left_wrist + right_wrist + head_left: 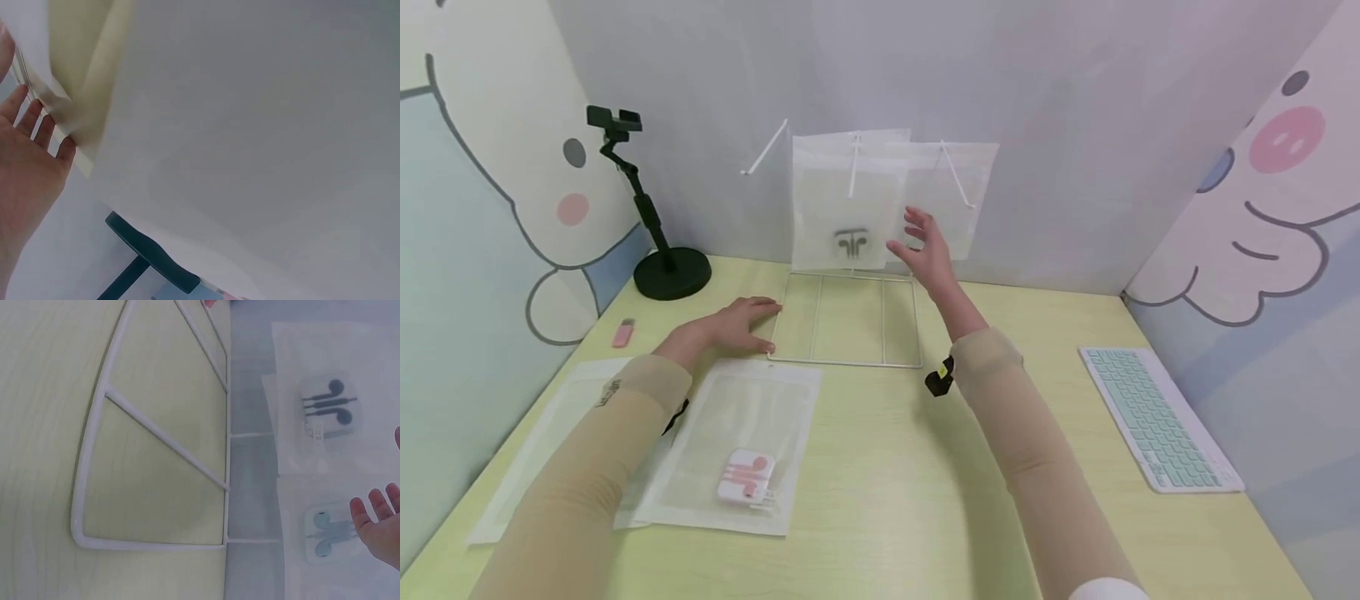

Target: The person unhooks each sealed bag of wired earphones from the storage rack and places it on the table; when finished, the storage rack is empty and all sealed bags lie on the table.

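Note:
A white wire rack (pixel 844 363) stands on the table with its hooks at the back. From them hang translucent bags, one with black earphones (pixel 852 243) in a case. Behind the right hand, light blue earphones (pixel 324 534) show through another hanging bag in the right wrist view. My left hand (pixel 733 325) rests at the left side of the rack's base, fingers extended and fingertips at the wire. My right hand (pixel 931 254) is raised before the hanging bags, fingers loosely bent and apart, holding nothing.
Flat bags (pixel 715 417) lie at the front left, the top one holding pink earphones (pixel 747 477). A black stand (pixel 672 273) and a small pink object (pixel 622 333) are on the left. A mint-and-white keyboard (pixel 1157 421) lies on the right. Printed walls enclose the table.

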`<state>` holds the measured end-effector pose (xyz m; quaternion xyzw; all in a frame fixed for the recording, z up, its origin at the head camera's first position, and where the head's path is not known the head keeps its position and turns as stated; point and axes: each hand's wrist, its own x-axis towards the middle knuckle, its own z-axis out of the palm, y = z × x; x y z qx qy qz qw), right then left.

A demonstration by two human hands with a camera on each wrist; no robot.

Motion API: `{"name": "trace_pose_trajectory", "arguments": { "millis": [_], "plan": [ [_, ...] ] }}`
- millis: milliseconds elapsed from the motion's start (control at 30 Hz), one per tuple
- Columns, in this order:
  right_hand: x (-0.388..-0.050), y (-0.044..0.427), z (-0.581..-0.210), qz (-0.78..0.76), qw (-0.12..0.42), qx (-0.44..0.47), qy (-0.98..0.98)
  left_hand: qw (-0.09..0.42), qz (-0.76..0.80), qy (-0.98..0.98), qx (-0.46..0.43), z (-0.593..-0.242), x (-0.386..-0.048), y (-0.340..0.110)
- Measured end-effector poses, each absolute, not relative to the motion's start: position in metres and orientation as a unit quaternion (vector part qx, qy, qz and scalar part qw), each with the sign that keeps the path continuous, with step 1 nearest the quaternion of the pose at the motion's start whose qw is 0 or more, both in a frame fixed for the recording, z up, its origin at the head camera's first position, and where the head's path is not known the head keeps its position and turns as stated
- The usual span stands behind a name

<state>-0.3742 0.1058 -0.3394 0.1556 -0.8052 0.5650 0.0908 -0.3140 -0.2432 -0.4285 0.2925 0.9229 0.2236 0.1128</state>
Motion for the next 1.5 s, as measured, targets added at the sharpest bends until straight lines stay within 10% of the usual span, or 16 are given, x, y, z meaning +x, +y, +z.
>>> {"name": "trace_pose_trajectory", "arguments": {
  "millis": [1500],
  "plan": [
    [-0.378,0.109,-0.360,0.529,0.063,0.148,-0.833,0.132,0.204,0.933,0.264,-0.425,-0.312,-0.237]
  ]
}}
